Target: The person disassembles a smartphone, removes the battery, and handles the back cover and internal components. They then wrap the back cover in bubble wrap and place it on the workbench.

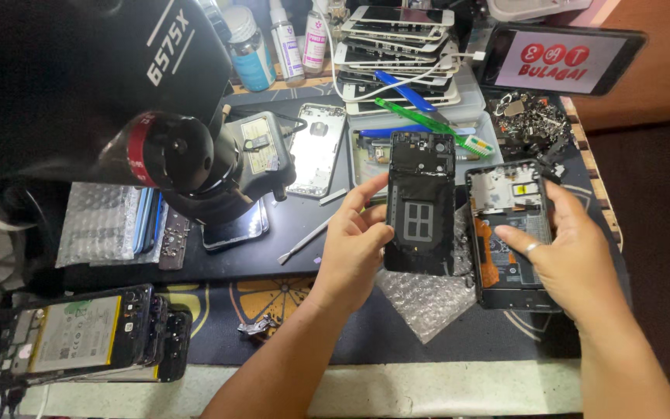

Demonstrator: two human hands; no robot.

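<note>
Head view, my left hand (350, 240) gripping black frame (420, 203), right hand (564, 248) gripping opened phone (509, 233), both over desk (312, 233) middle.

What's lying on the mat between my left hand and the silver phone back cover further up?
In the head view, a thin white pry tool lies on the dark mat between the left hand and the silver back cover.

Microscope (118, 101) blurred, cut off top & left, hides bench behind. Right hand (575, 248) covers lower right of open phone (509, 233). Screw pile (533, 120) too small to sort. Both forearms cut off at bottom edge. Tablet (560, 58) partly clipped at top
</note>
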